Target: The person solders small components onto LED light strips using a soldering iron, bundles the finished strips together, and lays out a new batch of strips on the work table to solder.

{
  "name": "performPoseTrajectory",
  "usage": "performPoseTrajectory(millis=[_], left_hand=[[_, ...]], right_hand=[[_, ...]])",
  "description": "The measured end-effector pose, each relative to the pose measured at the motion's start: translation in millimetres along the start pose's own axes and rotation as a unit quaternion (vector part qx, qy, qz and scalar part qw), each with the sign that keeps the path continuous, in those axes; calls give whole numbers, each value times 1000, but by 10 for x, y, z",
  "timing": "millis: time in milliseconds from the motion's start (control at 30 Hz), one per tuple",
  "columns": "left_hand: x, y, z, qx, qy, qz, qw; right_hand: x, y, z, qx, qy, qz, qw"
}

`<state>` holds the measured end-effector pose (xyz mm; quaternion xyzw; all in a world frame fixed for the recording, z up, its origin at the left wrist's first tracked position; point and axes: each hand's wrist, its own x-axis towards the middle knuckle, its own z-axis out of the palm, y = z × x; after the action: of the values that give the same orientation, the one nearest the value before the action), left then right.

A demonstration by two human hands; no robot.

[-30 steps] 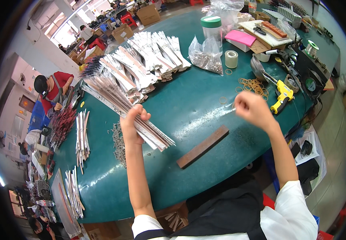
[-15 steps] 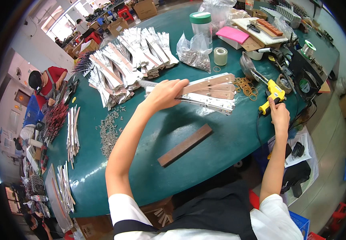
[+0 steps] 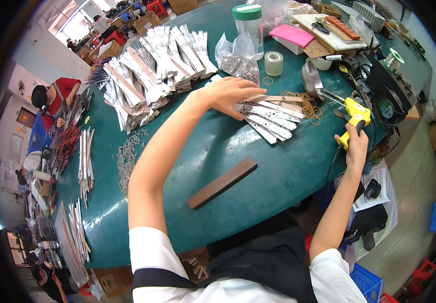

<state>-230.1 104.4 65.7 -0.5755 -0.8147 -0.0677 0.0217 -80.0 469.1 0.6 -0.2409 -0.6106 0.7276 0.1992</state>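
My left hand (image 3: 233, 95) rests over a fanned bundle of flat white and light-brown strips (image 3: 273, 121), its fingers stretched out and the thumb apart. The palm hides the bundle's near-left end. In my right hand (image 3: 357, 144) is a yellow soldering gun (image 3: 355, 113) with a black trigger, its metal tip pointing up-left at a metal bowl (image 3: 311, 80). Tan rubber bands (image 3: 313, 108) lie by the strips' right ends. A dark brown bar (image 3: 222, 183) lies on the green table below the left hand.
Large piles of strips (image 3: 132, 91) lie at the far left, with small grey pieces (image 3: 126, 161) nearer. A clear bag (image 3: 237, 58), green-lidded jar (image 3: 248, 30) and tape roll (image 3: 273, 64) stand behind. A solder spool (image 3: 393, 60) is at the far right. A person in red (image 3: 64, 98) works at left.
The strip bundle has gone down onto the table and fanned out. My left fingers have straightened over it. My right hand has moved slightly right and nearer with the soldering gun.
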Motion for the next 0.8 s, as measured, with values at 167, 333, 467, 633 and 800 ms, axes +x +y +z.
performPoseTrajectory(millis=[167, 333, 467, 633, 800], left_hand=[[-51, 234, 116, 20, 28, -66, 997], [-96, 266, 319, 55, 72, -50, 995], [-28, 194, 358, 94, 76, -12, 993], [-115, 195, 227, 79, 203, -28, 976], [-287, 380, 127, 92, 343, -28, 935]], right_hand=[[-354, -18, -68, 207, 40, -72, 975], [-586, -319, -323, 243, -48, -264, 932], [-731, -438, -519, 155, 18, -310, 938], [-902, -533, -771, 172, -28, -302, 937], [-974, -526, -779, 172, -68, -323, 928]])
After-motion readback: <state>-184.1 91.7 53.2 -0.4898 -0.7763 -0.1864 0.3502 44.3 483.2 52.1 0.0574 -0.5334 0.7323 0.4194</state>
